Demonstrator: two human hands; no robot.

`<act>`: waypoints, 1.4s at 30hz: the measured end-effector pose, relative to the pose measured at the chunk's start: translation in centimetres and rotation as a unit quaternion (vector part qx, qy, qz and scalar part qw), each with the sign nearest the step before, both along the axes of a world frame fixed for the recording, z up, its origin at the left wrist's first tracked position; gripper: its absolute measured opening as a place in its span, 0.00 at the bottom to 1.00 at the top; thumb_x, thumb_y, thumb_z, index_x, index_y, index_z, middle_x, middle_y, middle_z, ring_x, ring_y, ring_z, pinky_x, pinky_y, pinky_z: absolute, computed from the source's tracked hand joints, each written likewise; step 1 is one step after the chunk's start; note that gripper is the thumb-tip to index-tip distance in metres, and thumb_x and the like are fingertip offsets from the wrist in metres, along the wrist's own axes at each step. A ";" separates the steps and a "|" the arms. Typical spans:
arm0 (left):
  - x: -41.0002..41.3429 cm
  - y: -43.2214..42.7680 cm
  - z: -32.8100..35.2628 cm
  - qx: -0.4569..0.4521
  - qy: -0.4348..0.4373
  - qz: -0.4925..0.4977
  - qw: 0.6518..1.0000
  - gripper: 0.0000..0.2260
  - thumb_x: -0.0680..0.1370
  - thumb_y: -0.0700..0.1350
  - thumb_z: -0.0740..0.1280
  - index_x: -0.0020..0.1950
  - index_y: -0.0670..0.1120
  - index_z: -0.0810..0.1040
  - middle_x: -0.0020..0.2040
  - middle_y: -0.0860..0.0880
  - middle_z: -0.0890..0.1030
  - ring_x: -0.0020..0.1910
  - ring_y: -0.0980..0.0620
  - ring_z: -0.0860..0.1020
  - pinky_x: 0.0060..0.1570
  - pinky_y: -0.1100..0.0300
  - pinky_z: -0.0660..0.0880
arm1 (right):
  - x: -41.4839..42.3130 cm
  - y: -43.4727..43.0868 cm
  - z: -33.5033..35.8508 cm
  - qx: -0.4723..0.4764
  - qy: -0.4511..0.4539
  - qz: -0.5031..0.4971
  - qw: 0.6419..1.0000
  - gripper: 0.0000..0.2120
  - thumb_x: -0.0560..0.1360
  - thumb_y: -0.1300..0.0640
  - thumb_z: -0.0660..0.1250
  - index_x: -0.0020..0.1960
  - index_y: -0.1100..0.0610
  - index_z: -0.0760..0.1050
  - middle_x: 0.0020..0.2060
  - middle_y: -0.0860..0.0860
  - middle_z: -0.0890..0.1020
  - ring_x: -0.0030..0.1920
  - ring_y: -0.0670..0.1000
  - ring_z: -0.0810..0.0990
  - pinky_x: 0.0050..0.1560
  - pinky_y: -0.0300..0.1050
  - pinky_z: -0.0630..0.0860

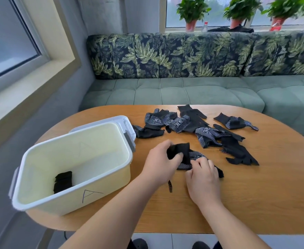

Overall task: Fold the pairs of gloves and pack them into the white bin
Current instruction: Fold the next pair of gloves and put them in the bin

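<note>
A pair of black gloves with white dots (187,159) lies on the wooden table (255,194) in front of me. My left hand (161,164) pinches its black cuff end, lifted and folded over. My right hand (204,180) presses down on the finger end of the same pair. The white bin (111,169), marked with an A, stands at the left and holds one folded black pair (63,181) on its floor. Several loose black gloves (192,126) lie scattered across the far half of the table.
The bin's white lid (127,124) lies behind the bin. A small black scrap (170,187) rests between my forearms. A green sofa (201,90) with leaf-print cushions runs behind the table, and potted plants (192,13) stand on the sill. My feet show below the table edge.
</note>
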State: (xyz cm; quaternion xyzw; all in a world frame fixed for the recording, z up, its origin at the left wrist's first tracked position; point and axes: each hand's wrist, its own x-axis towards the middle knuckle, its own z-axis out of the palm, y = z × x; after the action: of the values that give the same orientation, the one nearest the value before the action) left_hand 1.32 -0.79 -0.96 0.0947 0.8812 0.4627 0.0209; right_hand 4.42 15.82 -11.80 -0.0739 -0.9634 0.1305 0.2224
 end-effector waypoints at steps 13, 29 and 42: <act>-0.6 -1.5 -3.7 -0.193 0.378 -0.057 0.904 0.13 0.71 0.36 0.67 0.54 0.46 0.82 0.54 0.49 0.85 0.60 0.45 0.79 0.71 0.47 0.71 | -0.4 -0.1 -0.1 0.008 -0.018 -0.020 1.000 0.14 0.77 0.59 0.69 0.60 0.60 0.85 0.55 0.53 0.80 0.57 0.57 0.75 0.58 0.57 0.77; 3.0 -2.9 -7.0 -0.198 0.227 -0.059 0.952 0.12 0.73 0.34 0.70 0.52 0.47 0.76 0.49 0.48 0.79 0.48 0.43 0.79 0.44 0.47 0.77 | 0.1 -0.1 0.6 -0.037 0.034 0.081 0.995 0.11 0.73 0.67 0.71 0.54 0.59 0.83 0.54 0.51 0.78 0.57 0.54 0.77 0.52 0.51 0.80; -3.6 -1.1 5.6 -0.212 0.231 0.125 0.941 0.04 0.82 0.38 0.63 0.52 0.44 0.77 0.48 0.46 0.79 0.46 0.39 0.77 0.44 0.45 0.73 | 0.2 0.1 0.2 -0.040 0.041 0.123 0.991 0.05 0.76 0.63 0.70 0.44 0.55 0.81 0.43 0.46 0.77 0.47 0.50 0.76 0.45 0.45 0.78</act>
State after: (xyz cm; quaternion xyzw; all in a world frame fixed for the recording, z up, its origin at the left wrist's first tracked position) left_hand -2.27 -1.87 4.61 0.0814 0.9441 0.2298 -0.2219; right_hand 4.66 15.93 -11.56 0.0417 -0.9493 0.1981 0.2407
